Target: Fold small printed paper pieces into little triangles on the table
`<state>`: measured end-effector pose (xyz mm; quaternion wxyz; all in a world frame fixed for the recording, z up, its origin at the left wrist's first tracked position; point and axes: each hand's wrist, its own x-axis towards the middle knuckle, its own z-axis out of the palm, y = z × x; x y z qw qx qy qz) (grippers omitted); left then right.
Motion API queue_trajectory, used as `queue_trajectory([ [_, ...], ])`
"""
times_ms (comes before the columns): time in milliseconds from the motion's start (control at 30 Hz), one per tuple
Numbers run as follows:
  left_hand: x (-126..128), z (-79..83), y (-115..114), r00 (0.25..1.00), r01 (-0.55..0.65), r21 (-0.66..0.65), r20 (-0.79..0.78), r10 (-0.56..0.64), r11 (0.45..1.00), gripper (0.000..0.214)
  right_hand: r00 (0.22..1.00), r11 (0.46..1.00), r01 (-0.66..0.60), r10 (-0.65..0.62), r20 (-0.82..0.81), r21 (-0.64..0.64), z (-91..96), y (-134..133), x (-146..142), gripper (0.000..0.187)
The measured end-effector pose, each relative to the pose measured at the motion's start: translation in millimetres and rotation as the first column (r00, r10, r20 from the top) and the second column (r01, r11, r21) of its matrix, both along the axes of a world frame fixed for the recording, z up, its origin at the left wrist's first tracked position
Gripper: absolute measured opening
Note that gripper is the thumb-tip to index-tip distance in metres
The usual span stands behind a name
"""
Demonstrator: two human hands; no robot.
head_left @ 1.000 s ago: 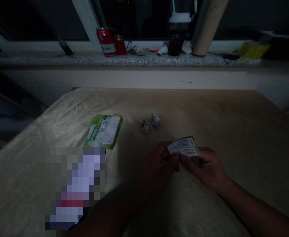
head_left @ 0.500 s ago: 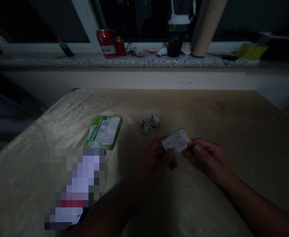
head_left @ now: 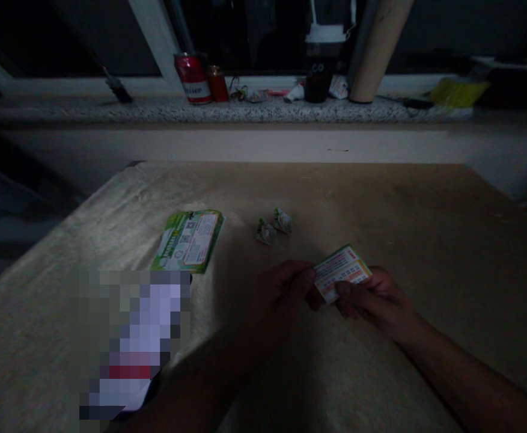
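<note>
Both hands pinch a small printed card (head_left: 342, 272) just above the table (head_left: 380, 198), near its front middle. The left hand (head_left: 281, 294) curls its fingers onto the card's left edge, knuckles up, forearm running back toward the lower left. The right hand (head_left: 375, 300) grips the card's lower right side, thumb on top, forearm stretching to the lower right. Beyond the hands lie two crumpled paper scraps (head_left: 274, 227), side by side; farther left a green printed leaflet (head_left: 188, 239) lies flat on the table
</note>
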<state>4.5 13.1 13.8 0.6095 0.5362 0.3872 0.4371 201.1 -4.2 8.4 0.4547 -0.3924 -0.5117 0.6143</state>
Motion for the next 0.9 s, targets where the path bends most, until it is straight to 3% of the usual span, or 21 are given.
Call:
queue_trajectory([
  [100, -1, -4.5, 1, 0.996, -0.088, 0.061, 0.022, 0.087, 0.994, 0.027, 0.997, 0.996, 0.006, -0.013, -0.07, -0.093, -1.6, 1, 0, 0.038],
  [167, -3, -7.8, 1, 0.991, -0.12, 0.245, -0.033, 0.132, 0.962, 0.033, 0.989, 0.982, -0.033, 0.005, -0.15, -0.185, -1.6, 2, 1, 0.039],
  [233, -6, -7.9, 2, 0.982, -0.058, 0.486, -0.131, 0.139, 0.872, 0.036, 0.966, 0.943, -0.138, 0.06, -0.253, -0.302, -0.8, 2, 1, 0.039],
  [333, -9, -1.8, 5, 0.967, 0.061, 0.666, -0.225, 0.123, 0.744, 0.014, 0.923, 0.835, -0.305, 0.14, -0.359, -0.459, 0.9, 3, 2, 0.035],
  [367, -10, 0.9, 6, 0.963, 0.081, 0.688, -0.239, 0.12, 0.722, 0.009, 0.928, 0.825, -0.299, 0.134, -0.347, -0.479, 1.4, 4, 2, 0.034],
  [400, -11, 3.4, 6, 0.962, 0.085, 0.701, -0.243, 0.125, 0.708, 0.006, 0.947, 0.849, -0.241, 0.098, -0.307, -0.47, 1.8, 5, 2, 0.035],
  [433, -11, 5.5, 7, 0.961, 0.079, 0.706, -0.241, 0.134, 0.704, 0.006, 0.971, 0.897, -0.13, 0.028, -0.24, -0.423, 2.3, 5, 2, 0.036],
  [500, -12, 8.1, 7, 0.96, 0.051, 0.701, -0.23, 0.157, 0.711, 0.006, 0.98, 0.967, 0.173, -0.188, -0.066, -0.187, 3.7, 5, 2, 0.035],
  [567, -12, 8.7, 7, 0.958, 0.038, 0.67, -0.236, 0.164, 0.741, 0.008, 0.916, 0.914, 0.376, -0.392, 0.088, 0.155, 5.9, 3, 3, 0.021],
  [633, -11, 7.8, 7, 0.954, 0.057, 0.63, -0.263, 0.143, 0.775, 0.008, 0.873, 0.835, 0.334, -0.449, 0.191, 0.437, 8.6, 0, 4, 0.007],
  [700, -10, 6.4, 6, 0.947, 0.099, 0.595, -0.303, 0.109, 0.798, 0.009, 0.866, 0.773, 0.185, -0.42, 0.271, 0.607, 11.0, -3, 3, 0.014],
  [800, -9, 5.3, 5, 0.935, 0.154, 0.591, -0.346, 0.076, 0.792, 0.01, 0.874, 0.705, 0.041, -0.369, 0.317, 0.708, 13.1, -5, 1, 0.02],
  [900, -9, 6.3, 4, 0.936, 0.143, 0.593, -0.342, 0.087, 0.792, 0.009, 0.877, 0.686, 0.015, -0.359, 0.32, 0.728, 13.7, -4, 0, 0.022],
])
